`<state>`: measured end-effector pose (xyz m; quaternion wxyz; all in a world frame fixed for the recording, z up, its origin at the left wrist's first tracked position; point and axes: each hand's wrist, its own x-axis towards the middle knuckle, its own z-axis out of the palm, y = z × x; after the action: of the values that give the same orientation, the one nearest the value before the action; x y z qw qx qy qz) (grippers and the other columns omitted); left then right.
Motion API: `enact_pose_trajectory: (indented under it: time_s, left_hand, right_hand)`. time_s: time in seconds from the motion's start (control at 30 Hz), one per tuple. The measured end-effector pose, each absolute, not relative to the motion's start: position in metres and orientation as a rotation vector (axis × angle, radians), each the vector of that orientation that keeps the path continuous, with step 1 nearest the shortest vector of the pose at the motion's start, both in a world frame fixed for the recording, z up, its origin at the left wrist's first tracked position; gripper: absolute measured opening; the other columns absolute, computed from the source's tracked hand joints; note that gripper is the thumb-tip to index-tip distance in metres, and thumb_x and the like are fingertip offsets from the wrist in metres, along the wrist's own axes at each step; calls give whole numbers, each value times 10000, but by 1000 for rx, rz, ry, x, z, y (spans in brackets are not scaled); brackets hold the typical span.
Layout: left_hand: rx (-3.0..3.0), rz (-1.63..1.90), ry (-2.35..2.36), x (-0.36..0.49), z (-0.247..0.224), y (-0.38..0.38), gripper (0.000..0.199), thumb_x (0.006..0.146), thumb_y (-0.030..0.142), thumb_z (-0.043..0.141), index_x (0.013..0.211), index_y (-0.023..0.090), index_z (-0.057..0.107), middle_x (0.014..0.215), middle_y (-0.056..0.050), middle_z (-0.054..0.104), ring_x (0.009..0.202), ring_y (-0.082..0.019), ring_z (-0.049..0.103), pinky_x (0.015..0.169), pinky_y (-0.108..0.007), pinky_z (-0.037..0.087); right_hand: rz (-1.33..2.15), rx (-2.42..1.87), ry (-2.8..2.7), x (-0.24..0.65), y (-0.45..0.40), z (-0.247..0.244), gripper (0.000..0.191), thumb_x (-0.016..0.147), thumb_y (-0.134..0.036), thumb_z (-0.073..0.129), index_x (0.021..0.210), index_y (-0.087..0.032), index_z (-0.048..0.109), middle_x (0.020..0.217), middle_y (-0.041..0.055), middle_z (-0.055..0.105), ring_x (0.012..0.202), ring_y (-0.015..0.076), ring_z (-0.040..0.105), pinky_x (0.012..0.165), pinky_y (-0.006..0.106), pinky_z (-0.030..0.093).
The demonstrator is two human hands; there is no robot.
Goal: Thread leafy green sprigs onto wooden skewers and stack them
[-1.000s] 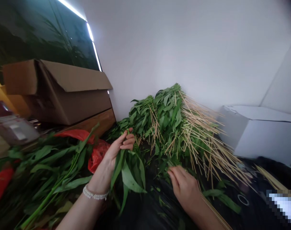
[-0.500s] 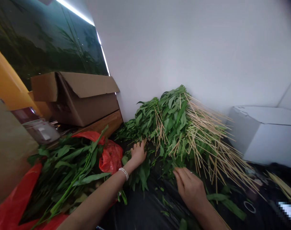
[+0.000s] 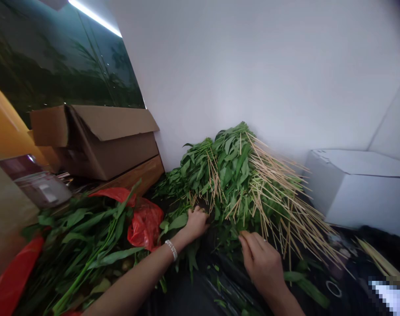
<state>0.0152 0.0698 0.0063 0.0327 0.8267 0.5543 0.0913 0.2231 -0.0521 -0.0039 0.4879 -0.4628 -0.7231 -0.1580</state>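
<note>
My left hand (image 3: 197,222), with a beaded bracelet on its wrist, reaches into loose leafy greens (image 3: 178,221). Its fingers curl down around some of them, and the fingertips are partly hidden. My right hand (image 3: 264,260) is closed in a pinch just above the black sheet, close to small leaf pieces. What lies between its fingers cannot be made out. Beyond both hands stands a heap of bundled leafy greens (image 3: 231,164), with many thin wooden sticks (image 3: 285,193) sticking out towards the right.
On the left, a red plastic bag (image 3: 147,224) lies around long-stemmed greens (image 3: 81,245). Behind it sits an open cardboard box (image 3: 117,153). A white box (image 3: 367,188) stands at the right against the wall. Leaf scraps and a white ring (image 3: 333,288) lie on the black sheet (image 3: 200,294).
My left hand has shifted right and slightly down, closer to my right hand, and leaves show beside it. My right hand stays pinched in nearly the same place. The view has turned slightly right.
</note>
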Motion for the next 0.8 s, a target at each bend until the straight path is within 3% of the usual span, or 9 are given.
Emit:
enact_pose_trajectory:
  time_s: [0.1, 0.27, 0.37, 0.47, 0.63, 0.8]
  left_hand:
    - [2415, 375, 1646, 7, 12, 78, 57, 730, 228, 705, 771, 190, 721, 905, -81, 684, 1039, -317, 536, 885, -475, 372]
    - [2231, 675, 1403, -7, 46, 88, 177, 849, 309, 572, 865, 152, 654, 915, -55, 697, 899, -188, 618, 834, -310, 457]
    - [2138, 793, 1278, -16, 69, 86, 273, 908, 386, 461, 923, 144, 586, 896, -56, 683, 785, -154, 634, 703, -260, 486]
    - [2083, 805, 1201, -29, 96, 81, 327, 891, 464, 473, 927, 154, 571, 792, -16, 646, 603, -119, 591, 545, -217, 437]
    - [2109, 663, 1086, -58, 154, 82, 264, 752, 402, 694, 811, 146, 668, 736, -1, 652, 682, -129, 575, 661, -224, 451]
    - [2400, 74, 1186, -58, 171, 87, 108, 706, 281, 720, 773, 197, 736, 765, -14, 703, 751, -183, 628, 734, -262, 476]
  right_hand:
    - [-398, -1124, -1743, 224, -51, -3, 154, 971, -201, 489, 1002, -133, 624, 781, 55, 659, 712, 165, 636, 702, 274, 443]
    - [-395, -1102, -1752, 224, -54, 0, 147, 964, -191, 493, 1011, -137, 622, 786, 51, 665, 708, 166, 641, 705, 278, 447]
    - [-386, -1090, -1740, 225, -55, 1, 150, 961, -192, 493, 1020, -151, 625, 788, 47, 673, 700, 165, 645, 696, 276, 449]
    - [-382, -1106, -1724, 227, -55, 1, 154, 960, -209, 496, 1024, -164, 630, 792, 46, 683, 698, 169, 653, 698, 278, 454]
    - [-353, -1150, -1637, 238, -54, 7, 159, 960, -227, 495, 1013, -169, 633, 848, 54, 702, 715, 164, 669, 691, 268, 468]
    - [-219, -1232, -1401, 254, -57, 23, 229, 966, -300, 462, 1011, -172, 646, 848, 62, 709, 702, 167, 676, 684, 273, 498]
